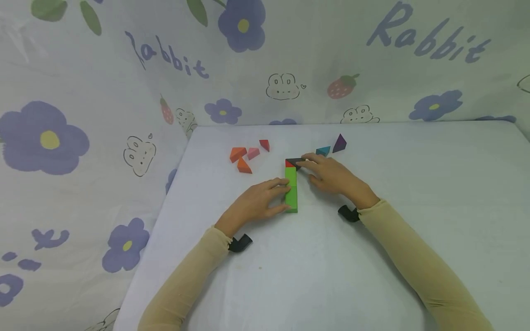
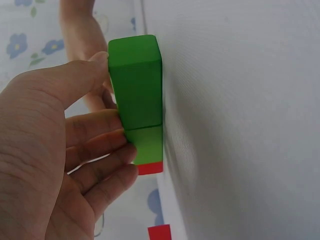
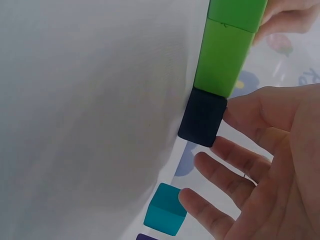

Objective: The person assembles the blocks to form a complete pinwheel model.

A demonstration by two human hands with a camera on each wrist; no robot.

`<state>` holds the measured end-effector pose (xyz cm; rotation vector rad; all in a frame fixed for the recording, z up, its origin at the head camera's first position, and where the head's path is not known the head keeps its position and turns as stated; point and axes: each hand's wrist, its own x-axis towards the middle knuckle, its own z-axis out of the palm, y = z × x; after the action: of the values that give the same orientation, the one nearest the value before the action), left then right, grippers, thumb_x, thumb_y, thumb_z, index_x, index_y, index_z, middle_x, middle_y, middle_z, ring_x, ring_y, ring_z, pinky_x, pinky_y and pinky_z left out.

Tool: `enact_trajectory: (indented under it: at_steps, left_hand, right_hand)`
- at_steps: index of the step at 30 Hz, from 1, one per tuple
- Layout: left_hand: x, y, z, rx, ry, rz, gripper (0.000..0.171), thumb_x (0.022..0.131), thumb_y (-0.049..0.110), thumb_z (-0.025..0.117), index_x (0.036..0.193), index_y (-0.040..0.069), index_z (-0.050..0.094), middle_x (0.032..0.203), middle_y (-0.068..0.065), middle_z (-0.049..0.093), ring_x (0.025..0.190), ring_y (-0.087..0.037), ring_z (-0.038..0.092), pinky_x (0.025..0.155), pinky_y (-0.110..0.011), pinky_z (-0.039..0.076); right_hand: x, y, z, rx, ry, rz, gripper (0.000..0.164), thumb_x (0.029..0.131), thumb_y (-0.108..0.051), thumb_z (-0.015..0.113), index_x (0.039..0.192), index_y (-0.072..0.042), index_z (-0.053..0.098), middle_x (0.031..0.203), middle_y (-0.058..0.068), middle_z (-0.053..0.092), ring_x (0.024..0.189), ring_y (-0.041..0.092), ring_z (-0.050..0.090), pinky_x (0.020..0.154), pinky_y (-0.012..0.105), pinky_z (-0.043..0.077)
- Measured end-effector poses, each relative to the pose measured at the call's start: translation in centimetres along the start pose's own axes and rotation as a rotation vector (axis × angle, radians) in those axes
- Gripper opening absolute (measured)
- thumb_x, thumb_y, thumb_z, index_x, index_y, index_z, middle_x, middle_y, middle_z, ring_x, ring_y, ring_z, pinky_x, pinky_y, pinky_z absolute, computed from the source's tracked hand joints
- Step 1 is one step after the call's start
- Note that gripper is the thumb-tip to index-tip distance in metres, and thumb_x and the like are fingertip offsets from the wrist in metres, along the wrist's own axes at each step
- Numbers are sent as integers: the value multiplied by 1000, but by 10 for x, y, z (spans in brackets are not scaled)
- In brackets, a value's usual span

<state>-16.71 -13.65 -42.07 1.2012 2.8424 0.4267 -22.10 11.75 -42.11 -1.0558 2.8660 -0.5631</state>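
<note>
Two green blocks stand end to end in a line, a light green block (image 1: 291, 176) beyond a darker green block (image 2: 136, 92). Along their left side lies my left hand (image 1: 262, 198), fingers loosely extended and fingertips touching them, thumb by the near end. A small red triangular block (image 1: 288, 163) sits at the far end, against a black triangular block (image 3: 203, 118). My right hand (image 1: 333, 176) pinches the black block's edge between thumb and index finger. Its other fingers are spread loosely, one of them close to a teal block (image 3: 165, 209) in the right wrist view.
Back left on the white table (image 1: 331, 276) lie two orange triangular blocks (image 1: 238, 154), a pink block (image 1: 253, 153) and a red triangular block (image 1: 265, 145). A purple triangular block (image 1: 340, 143) stands at the back right. Printed cloth (image 1: 290, 59) hangs behind and at the left.
</note>
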Motion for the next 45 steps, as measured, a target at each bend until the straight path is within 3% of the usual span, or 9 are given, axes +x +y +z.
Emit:
enact_trajectory:
  at_steps: [35,39,45]
  left_hand:
    - [-1,1,-1,24,16,27,54,90,44,68,134,15,61,142,-1,55,131,-19,52,106,-33,47]
    - [-1,1,-1,34,25,34,53,90,44,68,133,14,62,141,-2,56,130,-18,53,105,-32,48]
    - [-1,1,-1,29,30,45,53,90,43,69,133,12,62,140,-3,56,130,-18,54,106,-33,48]
  right_hand:
    - [-2,-1,-1,-1,-38,14,50,96,-13,59,145,-13,47,150,16,41,135,37,45,107,57,42]
    - [-4,1,-7,7,-43,20,50,97,-15,57,146,-15,46,153,14,38,136,37,44,108,57,40]
    - [-12,17,-21,-5,16,58,48,97,-15,54,145,-13,48,153,15,39,138,37,41,111,57,37]
